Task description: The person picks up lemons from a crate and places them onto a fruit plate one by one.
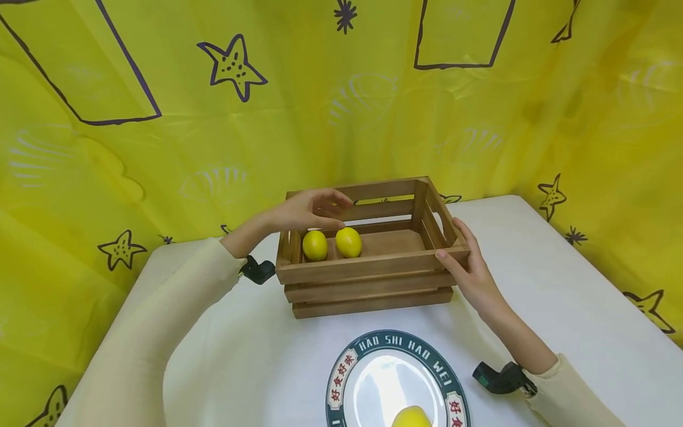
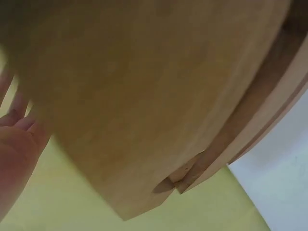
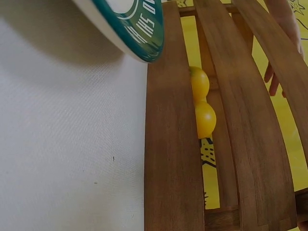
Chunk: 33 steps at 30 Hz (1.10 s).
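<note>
Steady the crate (image 1: 373,265) with your right fingers (image 1: 468,238), gripping its 3 o'clock end; move your left fingers (image 1: 332,196) — loosely extended, empty — gently past the 2 lemons (image 1: 349,244).

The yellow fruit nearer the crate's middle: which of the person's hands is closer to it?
Left. The left hand is over the wooden crate, thumb tip by the top of the yellow fruit; the right hand grips the crate's right end.
</note>
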Motion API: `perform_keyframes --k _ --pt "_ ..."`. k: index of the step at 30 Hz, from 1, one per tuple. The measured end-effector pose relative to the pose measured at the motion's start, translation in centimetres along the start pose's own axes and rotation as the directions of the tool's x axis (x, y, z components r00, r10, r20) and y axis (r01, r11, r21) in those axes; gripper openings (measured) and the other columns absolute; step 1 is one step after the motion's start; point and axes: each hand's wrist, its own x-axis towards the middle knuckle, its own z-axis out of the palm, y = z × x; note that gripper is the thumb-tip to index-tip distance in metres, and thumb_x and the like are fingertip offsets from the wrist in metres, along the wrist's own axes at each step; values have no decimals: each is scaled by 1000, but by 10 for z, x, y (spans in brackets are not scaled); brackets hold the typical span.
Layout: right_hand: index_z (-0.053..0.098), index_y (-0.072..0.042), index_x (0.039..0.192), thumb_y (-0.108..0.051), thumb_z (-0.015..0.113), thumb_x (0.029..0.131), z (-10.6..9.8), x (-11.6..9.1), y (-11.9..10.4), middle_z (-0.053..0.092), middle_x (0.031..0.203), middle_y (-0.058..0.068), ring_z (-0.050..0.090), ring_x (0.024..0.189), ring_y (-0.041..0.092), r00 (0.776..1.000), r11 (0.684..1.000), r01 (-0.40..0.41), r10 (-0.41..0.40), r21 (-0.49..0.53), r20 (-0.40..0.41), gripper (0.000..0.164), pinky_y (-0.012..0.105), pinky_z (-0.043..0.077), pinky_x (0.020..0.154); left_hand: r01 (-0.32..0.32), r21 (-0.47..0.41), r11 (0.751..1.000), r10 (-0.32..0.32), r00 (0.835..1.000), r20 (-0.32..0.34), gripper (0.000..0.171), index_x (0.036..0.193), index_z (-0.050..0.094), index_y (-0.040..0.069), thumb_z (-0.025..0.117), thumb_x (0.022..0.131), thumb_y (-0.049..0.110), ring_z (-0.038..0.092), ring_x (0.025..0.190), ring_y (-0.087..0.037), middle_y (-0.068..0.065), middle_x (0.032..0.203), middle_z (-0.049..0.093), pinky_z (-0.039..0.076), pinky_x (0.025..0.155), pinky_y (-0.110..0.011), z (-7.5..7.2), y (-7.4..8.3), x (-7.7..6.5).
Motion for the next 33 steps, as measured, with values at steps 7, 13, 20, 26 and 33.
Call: perform_keyframes --k 7,13,20,26,33 --pt "8 -30 157 -24 55 99 -1 3 -2 3 164 5 7 147 38 1000 1000 16 -16 -11 -6 75 71 6 111 7 -13 1000 -7 1000 -14 42 132 51 -3 64 93 5 52 126 -31 -15 135 54 44 104 -39 -10 7 3" --pt "9 -30 157 -23 55 99 -3 7 -5 4 164 5 8 147 38 999 999 31 -31 -11 -9 75 70 6 111 19 10 1000 -19 1000 -1 44 133 50 -3 65 92 6 48 129 -37 -18 137 52 42 107 -41 -14 3 9" --pt "8 -31 157 -26 55 99 -2 8 -5 3 164 3 4 148 36 1000 1000 16 -16 -27 -2 75 72 5 110 74 42 996 -76 997 34 49 135 48 -5 66 91 7 49 129 -37 -24 139 48 44 105 -42 -14 -12 19" --pt "7 -30 157 -27 55 99 -1 3 -3 2 164 5 3 148 38 1000 998 -10 10 -59 1 75 76 6 107 85 70 994 -92 990 107 50 134 48 -5 68 90 5 51 127 -36 -22 137 51 46 103 -40 -3 -26 25" --pt "8 -28 157 -24 55 99 -3 -2 -2 4 163 10 8 146 43 1000 998 -5 6 -65 7 74 77 11 105 57 100 993 -74 981 179 52 135 49 -2 70 87 3 49 128 -39 -21 138 50 45 104 -45 13 -40 35"
